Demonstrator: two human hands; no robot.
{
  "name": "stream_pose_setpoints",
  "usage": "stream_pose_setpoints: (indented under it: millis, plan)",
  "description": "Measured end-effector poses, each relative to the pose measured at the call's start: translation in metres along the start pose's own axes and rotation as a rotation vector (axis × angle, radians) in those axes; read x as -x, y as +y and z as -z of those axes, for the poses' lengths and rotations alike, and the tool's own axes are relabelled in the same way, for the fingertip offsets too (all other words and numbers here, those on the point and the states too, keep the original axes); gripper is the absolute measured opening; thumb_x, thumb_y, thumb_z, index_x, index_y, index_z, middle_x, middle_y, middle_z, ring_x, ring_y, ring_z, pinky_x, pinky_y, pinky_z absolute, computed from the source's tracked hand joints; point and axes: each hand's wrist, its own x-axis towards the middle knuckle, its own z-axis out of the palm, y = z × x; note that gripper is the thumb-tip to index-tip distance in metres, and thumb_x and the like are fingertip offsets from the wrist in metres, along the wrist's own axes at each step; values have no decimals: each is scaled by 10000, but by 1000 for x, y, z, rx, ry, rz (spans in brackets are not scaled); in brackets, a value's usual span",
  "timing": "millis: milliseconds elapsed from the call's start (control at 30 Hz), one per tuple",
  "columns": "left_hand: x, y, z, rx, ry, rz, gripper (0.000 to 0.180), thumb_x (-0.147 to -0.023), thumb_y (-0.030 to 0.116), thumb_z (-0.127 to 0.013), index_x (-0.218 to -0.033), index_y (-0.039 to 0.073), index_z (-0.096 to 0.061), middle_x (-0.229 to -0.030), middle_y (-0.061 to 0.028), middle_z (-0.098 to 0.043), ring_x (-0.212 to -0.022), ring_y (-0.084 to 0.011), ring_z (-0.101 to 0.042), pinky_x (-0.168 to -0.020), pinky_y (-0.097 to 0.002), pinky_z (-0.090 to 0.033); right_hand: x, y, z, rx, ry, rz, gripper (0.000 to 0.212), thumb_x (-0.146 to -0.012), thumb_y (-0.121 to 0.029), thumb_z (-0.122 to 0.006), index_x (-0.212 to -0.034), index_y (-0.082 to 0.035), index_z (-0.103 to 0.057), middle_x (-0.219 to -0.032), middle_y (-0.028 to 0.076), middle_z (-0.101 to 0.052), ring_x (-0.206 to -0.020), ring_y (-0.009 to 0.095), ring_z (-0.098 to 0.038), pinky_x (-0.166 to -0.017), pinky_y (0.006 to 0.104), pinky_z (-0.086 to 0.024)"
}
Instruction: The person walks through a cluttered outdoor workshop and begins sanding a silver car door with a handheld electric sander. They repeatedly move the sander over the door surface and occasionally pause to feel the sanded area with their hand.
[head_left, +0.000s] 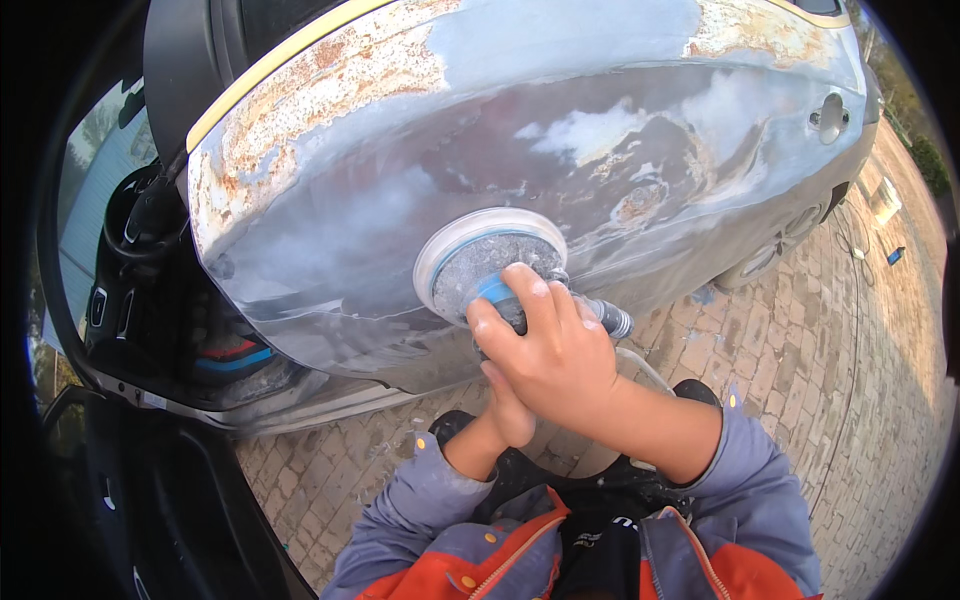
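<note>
A round orbital sander (490,262), with a pale rim, a dusty body and a blue band, lies flat against the lower part of a car's side panel (400,230). My right hand (555,350) is closed over the sander's top, fingers curled around its body. Below it, my left hand (512,408) is closed at the sander's underside; its thumb side shows, and most of its fingers are hidden behind the right hand. A ribbed grey hose end (612,318) sticks out right of the sander. Grey, brown and whitish sanded patches cover the panel, with rusty flaking areas along its upper edge.
An open black car door (160,490) stands at lower left, beside the steering wheel (140,212) and interior. Brick paving (770,350) lies under the car. At right are a rear wheel (775,250), a thin cable (850,370) and a small blue object (895,256).
</note>
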Motion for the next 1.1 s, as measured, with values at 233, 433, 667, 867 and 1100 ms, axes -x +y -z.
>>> stream_pose_setpoints:
  millis: [233,433,667,867,1100]
  plan:
    - [38,-56,-3,19,33,34,831,-1169,579,-113,-1666,-51,-328,-1646,-200,-473,-1533,-314,-469,-1255,-461,-387,71,5,-40,71,4,77,424,-804,-282,-756,-1220,-233,-688,-1295,117,-633,-836,231,-629,-629,344,-519]
    - [-20,-10,-20,46,-37,24,852,-1166,592,-106,-1659,-65,-334,-1641,-205,-480,-1530,-321,-472,-1258,-468,-381,22,26,0,-7,66,-47,485,-734,-246,-819,-1204,-211,-700,-1288,141,-620,-841,254,-648,-635,361,-565]
    - [-116,78,-49,143,23,207,917,-1148,666,-31,-1655,-14,-379,-1595,-139,-545,-1497,-237,-511,-1231,-392,-420,-58,56,52,-52,125,-211,536,-759,-126,-811,-1276,-128,-672,-1278,186,-595,-988,397,-728,-659,448,-627]
    - [-51,34,-36,68,-5,139,859,-1164,602,-131,-1625,-80,-377,-1599,-218,-517,-1501,-327,-504,-1247,-458,-395,-10,33,24,-86,92,-105,549,-722,-176,-834,-1250,-178,-684,-1315,168,-609,-893,308,-697,-671,412,-619]
    - [22,-34,-18,99,112,71,880,-1148,649,-103,-1668,-22,-333,-1664,-174,-453,-1542,-308,-455,-1259,-461,-392,39,0,-14,23,-17,-14,519,-714,-259,-828,-1209,-211,-683,-1283,146,-648,-832,238,-659,-631,348,-563]
